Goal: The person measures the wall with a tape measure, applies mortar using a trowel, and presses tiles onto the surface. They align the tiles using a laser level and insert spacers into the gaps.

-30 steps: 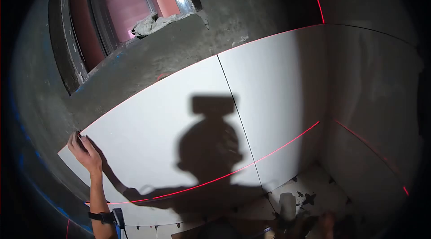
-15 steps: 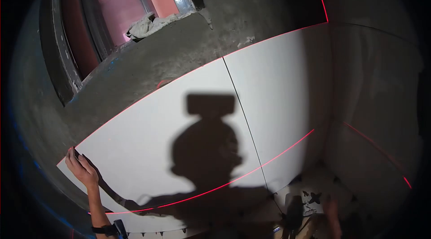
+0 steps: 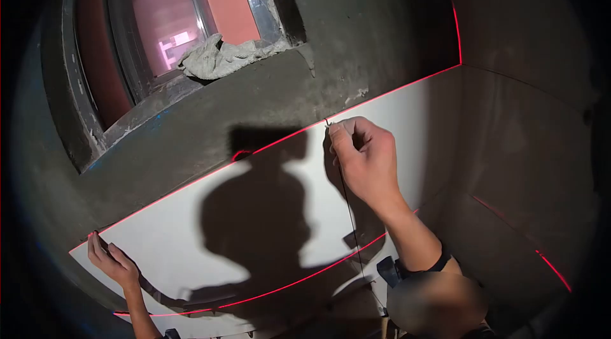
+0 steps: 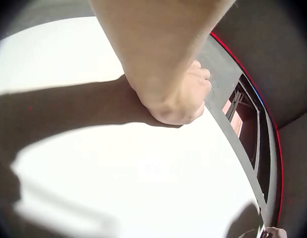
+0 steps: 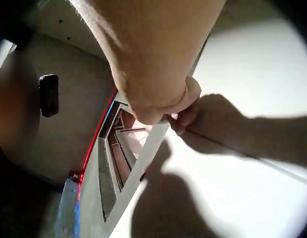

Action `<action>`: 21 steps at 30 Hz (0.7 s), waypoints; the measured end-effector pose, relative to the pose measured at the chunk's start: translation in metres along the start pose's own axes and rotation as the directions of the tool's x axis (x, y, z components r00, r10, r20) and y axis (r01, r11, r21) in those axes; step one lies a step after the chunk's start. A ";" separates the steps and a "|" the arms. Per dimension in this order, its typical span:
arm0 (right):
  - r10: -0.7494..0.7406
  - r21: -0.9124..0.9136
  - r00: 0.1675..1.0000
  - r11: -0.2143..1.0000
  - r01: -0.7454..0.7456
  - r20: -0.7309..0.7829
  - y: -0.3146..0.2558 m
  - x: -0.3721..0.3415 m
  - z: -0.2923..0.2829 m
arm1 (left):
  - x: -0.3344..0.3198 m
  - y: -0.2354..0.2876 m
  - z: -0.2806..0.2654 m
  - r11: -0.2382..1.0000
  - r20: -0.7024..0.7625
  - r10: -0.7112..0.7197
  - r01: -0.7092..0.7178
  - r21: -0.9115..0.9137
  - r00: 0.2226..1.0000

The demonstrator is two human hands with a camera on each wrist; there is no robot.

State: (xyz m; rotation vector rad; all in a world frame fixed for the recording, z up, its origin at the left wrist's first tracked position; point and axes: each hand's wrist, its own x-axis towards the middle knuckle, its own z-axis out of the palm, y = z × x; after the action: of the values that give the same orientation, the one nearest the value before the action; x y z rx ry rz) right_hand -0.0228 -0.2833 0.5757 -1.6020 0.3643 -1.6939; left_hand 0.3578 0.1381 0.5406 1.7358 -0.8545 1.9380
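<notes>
Two large white wall tiles stand side by side, the left tile (image 3: pixel 159 224) and the right tile (image 3: pixel 407 129), with a thin dark joint (image 3: pixel 349 211) between them. My left hand (image 3: pixel 113 262) rests at the upper left end of the left tile, fingertips right at its top edge. At the top of the joint my right hand (image 3: pixel 366 157) has thumb and forefinger pinched on a small thin piece (image 3: pixel 328 124), mostly hidden by the fingertips; I cannot tell its kind. In the right wrist view, the curled fingers (image 5: pixel 185 116) sit at the tiles' top edge.
A red laser line runs along the tiles' top edge, another low across them. Above is a grey cement wall (image 3: pixel 210 113) with a window frame (image 3: pixel 121 33) and a crumpled whitish cloth (image 3: pixel 219 59) on its sill. A dark side wall (image 3: pixel 515 148) stands at the right.
My right hand has come up from the low right to the top of the tile joint. My left hand stays at the left tile's top edge. The head view has shifted.
</notes>
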 end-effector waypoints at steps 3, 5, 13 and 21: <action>0.017 -0.041 0.998 0.999 -0.020 -0.056 0.004 -0.006 0.011 | -0.005 -0.003 0.002 0.997 0.029 -0.053 0.054 -0.049 0.998; 0.081 0.087 0.979 0.994 -0.066 -0.188 0.008 -0.008 0.018 | -0.006 -0.005 0.001 0.996 0.040 -0.060 0.062 -0.061 0.997; 0.279 0.158 0.936 0.956 -0.248 -0.214 -0.026 -0.006 0.035 | -0.003 0.002 -0.001 0.996 0.035 -0.069 0.070 -0.054 0.997; 0.263 0.226 0.922 0.953 -0.203 -0.283 -0.026 -0.009 0.047 | -0.001 0.004 -0.001 0.995 0.006 -0.050 0.050 -0.088 0.999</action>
State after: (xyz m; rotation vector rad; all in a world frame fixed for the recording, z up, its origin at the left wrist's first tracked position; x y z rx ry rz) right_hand 0.0122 -0.2462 0.5948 -1.1042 0.5101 -1.7358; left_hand 0.3549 0.1359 0.5386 1.6937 -0.8758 1.8377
